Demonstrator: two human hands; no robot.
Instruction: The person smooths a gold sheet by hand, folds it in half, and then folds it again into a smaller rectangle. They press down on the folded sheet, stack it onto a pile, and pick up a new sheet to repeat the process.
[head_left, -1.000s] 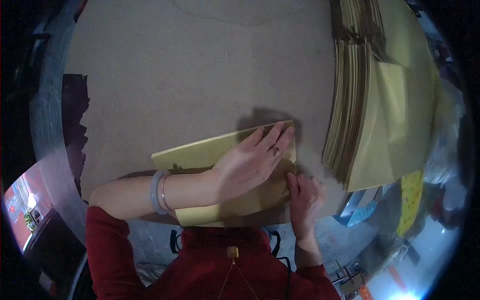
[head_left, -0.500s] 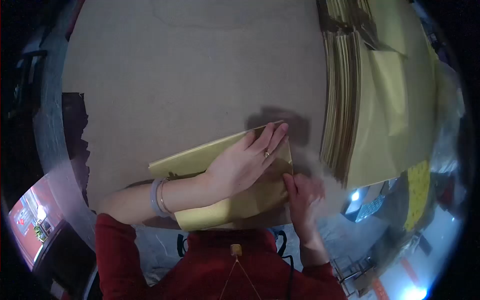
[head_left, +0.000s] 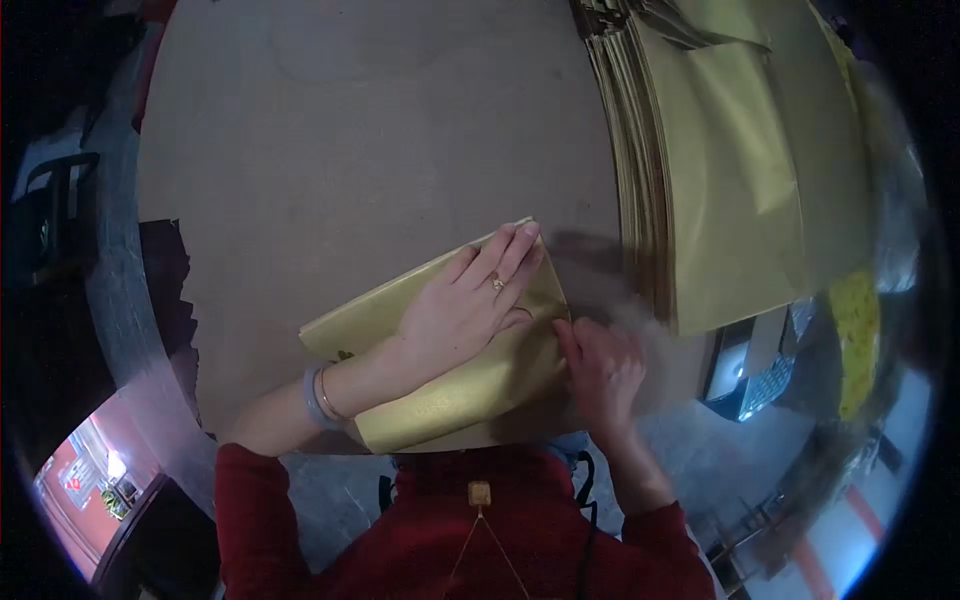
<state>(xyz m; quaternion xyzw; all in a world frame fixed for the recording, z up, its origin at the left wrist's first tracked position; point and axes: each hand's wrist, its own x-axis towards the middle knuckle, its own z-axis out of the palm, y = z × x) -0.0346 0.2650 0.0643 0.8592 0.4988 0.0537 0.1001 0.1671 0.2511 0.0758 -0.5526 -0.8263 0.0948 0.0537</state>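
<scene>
Seemingly creasing; needs steady pressure | left hand [head_left: 448, 318] wide atop folded gold paper [head_left: 440, 408]; right hand [head_left: 608, 366] at its edge, grip unclear

No readable text or numbers, small red marks [head_left: 73, 484] on a pale wall sheet [head_left: 82, 470], too blurred to read

The picture is rather dim. White light [head_left: 115, 466] glows at lower left, and bluish glare [head_left: 858, 575] shines at lower right. A soft shadow [head_left: 590, 247] darkens the worktop [head_left: 400, 150] near the middle. The right hand [head_left: 606, 370] looks blurry. Straight things bend near the black corners.
</scene>
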